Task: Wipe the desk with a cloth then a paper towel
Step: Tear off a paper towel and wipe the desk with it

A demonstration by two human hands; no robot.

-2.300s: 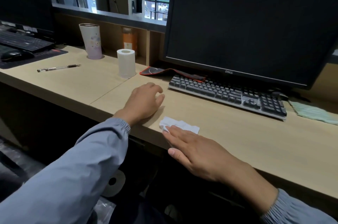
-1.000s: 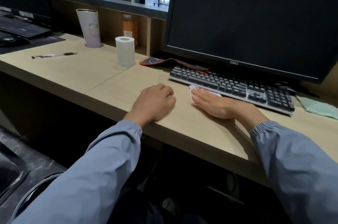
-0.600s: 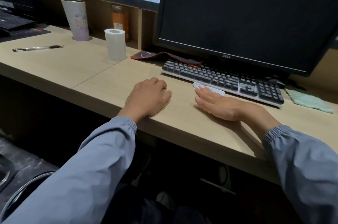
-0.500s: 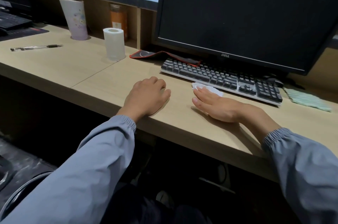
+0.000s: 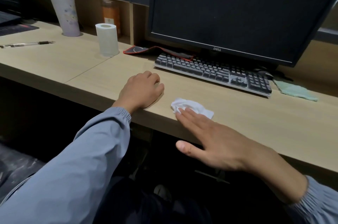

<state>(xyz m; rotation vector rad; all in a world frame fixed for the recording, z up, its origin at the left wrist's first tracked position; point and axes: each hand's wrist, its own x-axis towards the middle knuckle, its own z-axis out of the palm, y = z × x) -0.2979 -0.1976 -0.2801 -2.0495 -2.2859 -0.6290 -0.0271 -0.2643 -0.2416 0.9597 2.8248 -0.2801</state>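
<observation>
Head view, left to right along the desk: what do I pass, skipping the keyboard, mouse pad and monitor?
pen → tall cup → paper roll → left hand → crumpled paper towel → green cloth

A dark monitor (image 5: 237,8) is seen at the back edge of the desk (image 5: 256,123), with a keyboard (image 5: 210,72) laid just in front. A red-trimmed mouse pad (image 5: 155,51) is bunched behind the keyboard's left end. Toward the back left, a tumbler (image 5: 65,15) is stood upright, and a pen (image 5: 27,43) is laid flat near it.
</observation>
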